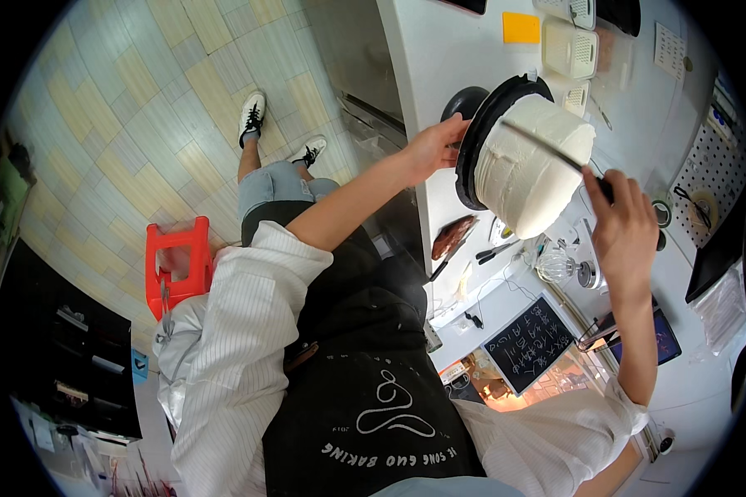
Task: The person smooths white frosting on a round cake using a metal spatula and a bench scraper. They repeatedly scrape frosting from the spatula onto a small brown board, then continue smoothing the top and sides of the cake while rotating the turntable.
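A tall round cake coated in white cream stands on a black cake turntable, whose dark round base shows beside it. My left hand has its fingers at the turntable's near rim; some fingertips are hidden there. In my right hand is the black handle of an icing spatula. Its long blade lies across the cream, close to or touching the surface. Uneven bands and ridges mark the cream.
The white counter carries a yellow plastic piece, white baskets, a brown packet, black-handled tools and a wire whisk. A black writing board lies farther right. Behind my left arm stands a red stool.
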{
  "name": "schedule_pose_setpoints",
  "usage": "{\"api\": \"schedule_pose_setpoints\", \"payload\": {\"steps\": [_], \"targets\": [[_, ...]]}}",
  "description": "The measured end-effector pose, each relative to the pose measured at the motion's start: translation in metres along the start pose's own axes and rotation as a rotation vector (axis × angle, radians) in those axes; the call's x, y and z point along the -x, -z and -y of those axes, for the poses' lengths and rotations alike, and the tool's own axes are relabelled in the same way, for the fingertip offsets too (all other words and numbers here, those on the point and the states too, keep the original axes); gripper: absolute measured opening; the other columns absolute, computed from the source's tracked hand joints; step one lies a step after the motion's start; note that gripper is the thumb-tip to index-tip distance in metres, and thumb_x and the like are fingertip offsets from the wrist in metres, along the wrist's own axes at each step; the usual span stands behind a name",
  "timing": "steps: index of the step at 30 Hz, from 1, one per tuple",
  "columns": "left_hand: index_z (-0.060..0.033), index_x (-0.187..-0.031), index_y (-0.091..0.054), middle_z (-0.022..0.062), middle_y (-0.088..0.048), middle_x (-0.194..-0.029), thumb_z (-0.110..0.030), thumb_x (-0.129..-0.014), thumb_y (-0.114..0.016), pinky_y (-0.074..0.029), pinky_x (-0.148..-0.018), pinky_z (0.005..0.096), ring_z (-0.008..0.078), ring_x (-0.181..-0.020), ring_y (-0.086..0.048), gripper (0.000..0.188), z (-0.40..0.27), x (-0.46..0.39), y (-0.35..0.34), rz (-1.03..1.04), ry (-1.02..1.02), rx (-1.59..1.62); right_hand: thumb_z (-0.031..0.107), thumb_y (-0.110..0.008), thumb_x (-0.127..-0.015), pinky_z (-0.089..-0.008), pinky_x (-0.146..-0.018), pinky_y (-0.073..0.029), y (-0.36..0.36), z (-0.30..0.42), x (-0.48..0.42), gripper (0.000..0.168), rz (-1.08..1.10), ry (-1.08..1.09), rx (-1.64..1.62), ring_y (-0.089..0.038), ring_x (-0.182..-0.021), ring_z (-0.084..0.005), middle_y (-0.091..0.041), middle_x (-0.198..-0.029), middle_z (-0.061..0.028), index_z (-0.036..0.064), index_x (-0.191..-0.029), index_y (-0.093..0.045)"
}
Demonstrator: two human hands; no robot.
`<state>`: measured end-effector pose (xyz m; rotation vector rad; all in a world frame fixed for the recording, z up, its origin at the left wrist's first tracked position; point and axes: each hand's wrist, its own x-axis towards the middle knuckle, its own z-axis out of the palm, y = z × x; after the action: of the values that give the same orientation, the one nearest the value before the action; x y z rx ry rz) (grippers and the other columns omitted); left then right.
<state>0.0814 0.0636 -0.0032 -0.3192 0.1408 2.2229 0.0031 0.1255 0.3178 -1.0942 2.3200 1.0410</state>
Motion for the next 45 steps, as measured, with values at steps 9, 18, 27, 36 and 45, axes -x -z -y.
{"api": "schedule_pose_setpoints", "payload": {"steps": [9,18,27,36,45], "targets": [[-0.0089,-0.143,-0.047,0.0028,-0.055,-0.13,-0.051,-0.103,-0.033,-0.041,-0.099,0.0354,0.0175,-0.105,-0.056,0.06,-0.003,0.001,-0.004,-0.049,-0.001,0.02,-0.004,-0.062,-0.076,-0.0394,-0.065,-0.052,0.002,0.002,0.001,0.043,0.191,-0.129,-0.195,-0.06,-0.078,-0.0257,-0.057,-0.089,-0.0063,0.011,-0.115,-0.07],[-0.0079,-0.143,-0.048,0.002,-0.057,-0.129,-0.055,-0.101,-0.032,-0.039,-0.097,0.0347,0.0171,-0.098,-0.051,0.065,-0.031,-0.012,-0.014,-0.055,-0.044,-0.019,0.006,-0.061,-0.078,-0.0328,-0.062,-0.048,0.007,0.044,0.031,0.039,0.206,0.027,-0.094,-0.054,-0.076,-0.0207,-0.051,-0.083,-0.006,0.003,-0.116,-0.066],[-0.0003,-0.14,-0.047,0.0047,-0.058,-0.126,-0.054,-0.101,-0.035,-0.038,-0.098,0.0323,0.0158,-0.103,-0.052,0.068,-0.023,-0.014,-0.005,-0.092,-0.084,0.062,-0.005,-0.061,-0.08,-0.0356,-0.064,-0.049,0.033,-0.007,0.026,0.041,0.108,-0.312,-0.426,-0.061,-0.072,-0.025,-0.061,-0.089,-0.009,0.013,-0.115,-0.073],[-0.0033,-0.128,-0.053,0.005,-0.06,-0.12,-0.051,-0.102,-0.041,-0.039,-0.1,0.0335,0.0163,-0.11,-0.056,0.056,0.002,-0.003,0.002,-0.069,-0.024,0.121,0.002,-0.065,-0.088,-0.036,-0.063,-0.048,0.024,-0.044,0.012,0.025,0.138,-0.374,-0.35,-0.061,-0.069,-0.0248,-0.062,-0.084,-0.0065,0.014,-0.108,-0.075],[-0.0059,-0.118,-0.056,0.0063,-0.063,-0.114,-0.045,-0.104,-0.036,-0.042,-0.1,0.0367,0.0192,-0.106,-0.059,0.046,0.033,0.008,0.004,-0.085,-0.001,0.165,0.003,-0.064,-0.087,-0.0383,-0.066,-0.05,0.006,-0.047,0.008,0.028,0.099,-0.329,-0.131,-0.062,-0.076,-0.0257,-0.06,-0.084,-0.0057,0.016,-0.11,-0.074]]}}
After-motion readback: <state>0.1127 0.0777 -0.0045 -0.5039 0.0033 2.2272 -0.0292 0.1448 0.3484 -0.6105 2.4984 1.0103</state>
